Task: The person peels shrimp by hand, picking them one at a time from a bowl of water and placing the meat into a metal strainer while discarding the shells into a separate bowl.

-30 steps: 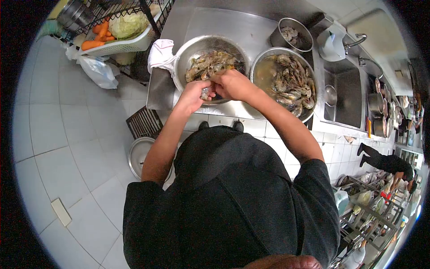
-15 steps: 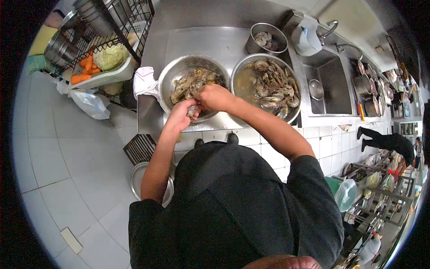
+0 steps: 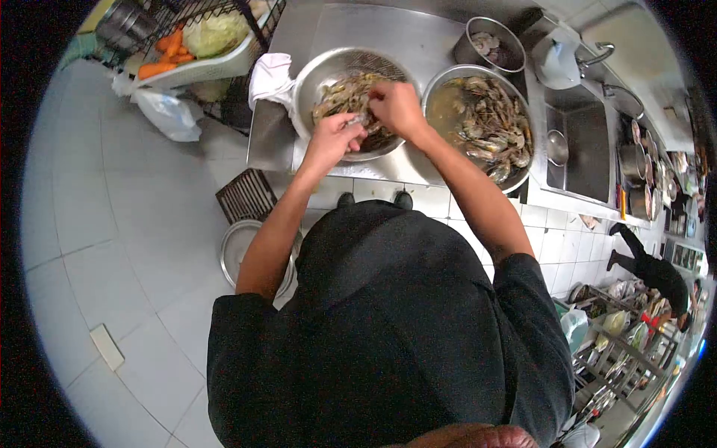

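My left hand (image 3: 334,142) is closed on a greyish shrimp (image 3: 360,121), which shows at the fingertips over the near part of a steel colander (image 3: 300,97). Close beside it, my right hand (image 3: 397,107) has its fingers pinched together above the colander; what they hold, if anything, is hidden. Shrimp with heads and shells (image 3: 340,97) lie heaped below both hands. To the right, a steel bowl (image 3: 432,123) of cloudy water contains more whole shrimp (image 3: 493,123). A deep steel pot (image 3: 467,51) behind that bowl has pale, peeled-looking shrimp (image 3: 489,46) in it.
A white cloth (image 3: 271,77) hangs by the colander's left side. Farther left, a white basket (image 3: 216,69) holds carrots and cabbage. The sink (image 3: 586,142) with a ladle (image 3: 556,148) lies right, past a white pitcher (image 3: 556,63). Another person (image 3: 657,272) stands far right.
The view has shifted, so the counter appears higher and farther right. My hands, together before, are now slightly apart, my right hand lifted away from the shrimp in my left.
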Tool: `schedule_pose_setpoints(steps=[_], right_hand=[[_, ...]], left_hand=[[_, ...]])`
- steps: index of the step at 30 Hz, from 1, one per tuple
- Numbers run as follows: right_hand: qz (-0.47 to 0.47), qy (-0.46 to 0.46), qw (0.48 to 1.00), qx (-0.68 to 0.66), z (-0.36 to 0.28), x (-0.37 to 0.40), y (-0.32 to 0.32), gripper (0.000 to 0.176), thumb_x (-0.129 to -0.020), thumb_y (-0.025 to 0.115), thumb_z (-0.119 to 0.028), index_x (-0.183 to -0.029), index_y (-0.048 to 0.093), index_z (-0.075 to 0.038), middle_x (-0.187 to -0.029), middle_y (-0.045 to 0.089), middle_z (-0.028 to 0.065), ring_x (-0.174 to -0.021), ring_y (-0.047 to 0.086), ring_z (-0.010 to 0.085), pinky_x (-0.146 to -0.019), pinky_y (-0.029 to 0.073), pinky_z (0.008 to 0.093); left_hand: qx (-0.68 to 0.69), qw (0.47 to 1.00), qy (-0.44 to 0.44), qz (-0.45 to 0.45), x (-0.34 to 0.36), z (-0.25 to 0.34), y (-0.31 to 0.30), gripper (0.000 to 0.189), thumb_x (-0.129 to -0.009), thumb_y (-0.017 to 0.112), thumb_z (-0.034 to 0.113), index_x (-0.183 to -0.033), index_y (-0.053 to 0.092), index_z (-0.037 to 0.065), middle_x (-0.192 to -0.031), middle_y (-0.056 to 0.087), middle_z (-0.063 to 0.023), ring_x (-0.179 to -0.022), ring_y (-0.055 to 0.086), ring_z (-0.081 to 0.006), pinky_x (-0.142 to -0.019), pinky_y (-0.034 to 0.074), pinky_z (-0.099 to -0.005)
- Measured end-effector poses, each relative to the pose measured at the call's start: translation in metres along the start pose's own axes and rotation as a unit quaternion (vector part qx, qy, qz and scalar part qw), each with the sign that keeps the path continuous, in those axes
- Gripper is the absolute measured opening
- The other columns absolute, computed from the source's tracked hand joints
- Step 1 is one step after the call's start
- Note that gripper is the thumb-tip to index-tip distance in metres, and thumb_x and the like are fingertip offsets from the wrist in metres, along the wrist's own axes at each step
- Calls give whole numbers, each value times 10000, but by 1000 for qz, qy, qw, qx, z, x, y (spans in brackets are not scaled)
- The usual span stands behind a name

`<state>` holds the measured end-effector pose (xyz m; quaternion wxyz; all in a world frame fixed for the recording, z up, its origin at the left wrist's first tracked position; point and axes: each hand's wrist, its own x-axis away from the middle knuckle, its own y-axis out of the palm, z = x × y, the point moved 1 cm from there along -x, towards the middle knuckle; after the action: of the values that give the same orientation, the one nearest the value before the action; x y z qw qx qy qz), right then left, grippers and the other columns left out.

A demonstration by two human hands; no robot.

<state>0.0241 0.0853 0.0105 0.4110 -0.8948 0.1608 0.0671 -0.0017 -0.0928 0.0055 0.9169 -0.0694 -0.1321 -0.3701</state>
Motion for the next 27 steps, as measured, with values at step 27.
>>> schedule_pose_setpoints(steps=[27], right_hand=[[-243, 101, 918, -296, -1, -2, -10, 178, -788, 663, -12, -954, 727, -2, -768, 696, 75, -687, 616, 108, -640, 510, 257]], left_hand=[[127, 989, -35, 60, 35, 2, -15, 246, -926, 596, 202, -1015, 626, -25, -783, 582, -26, -655, 516, -110, -607, 403, -256]])
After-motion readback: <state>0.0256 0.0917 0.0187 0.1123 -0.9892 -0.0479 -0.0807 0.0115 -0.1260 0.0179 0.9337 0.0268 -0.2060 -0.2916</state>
